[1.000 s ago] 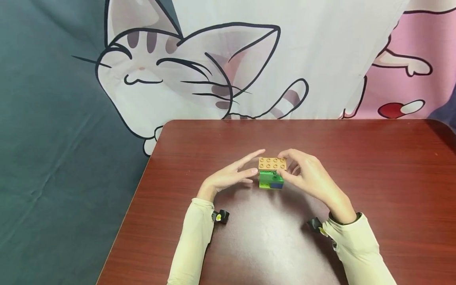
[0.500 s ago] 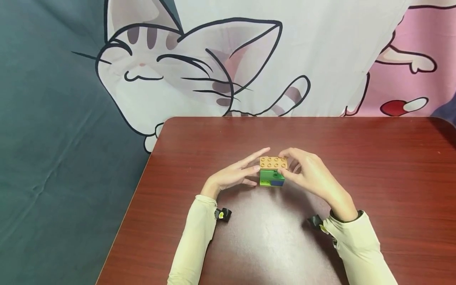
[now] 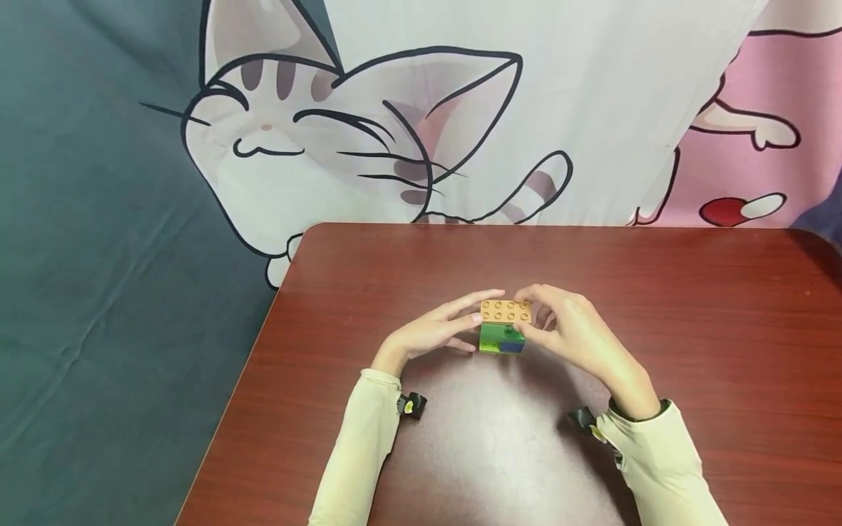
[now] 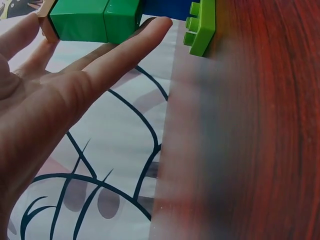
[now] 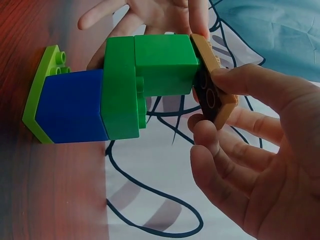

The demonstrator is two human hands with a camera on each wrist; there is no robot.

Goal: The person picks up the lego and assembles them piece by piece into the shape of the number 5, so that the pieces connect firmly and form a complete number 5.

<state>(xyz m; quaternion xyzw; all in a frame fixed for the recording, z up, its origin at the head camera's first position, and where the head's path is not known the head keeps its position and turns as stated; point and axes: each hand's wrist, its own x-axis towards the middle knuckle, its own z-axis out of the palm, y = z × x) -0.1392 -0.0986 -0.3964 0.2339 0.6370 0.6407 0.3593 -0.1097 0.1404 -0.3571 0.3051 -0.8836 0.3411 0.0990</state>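
A stack of toy building bricks stands on the table: a lime plate (image 5: pixel 39 95) at the bottom, a blue brick (image 5: pixel 72 107), a green brick (image 5: pixel 120 95) and a smaller green brick (image 5: pixel 167 62). On top, a tan eight-stud plate (image 3: pixel 505 312) overhangs to the right, looking slightly tilted in the right wrist view. My right hand (image 3: pixel 572 326) pinches its overhanging end between thumb and fingers. With fingers spread and mostly straight, my left hand (image 3: pixel 427 334) is at the stack's left side; its thumb touches the plate's left end, and its index finger reaches behind.
The reddish-brown table (image 3: pixel 658 277) extends around the stack to both sides. Behind its far edge hangs a curtain (image 3: pixel 592 95) with cartoon cats. Black wrist cameras sit at the left cuff (image 3: pixel 414 405) and right cuff (image 3: pixel 582 418).
My left hand has moved a little to the right, its thumb and index finger closer in on the tan plate. My right hand keeps its pinch. The head view has shifted slightly.
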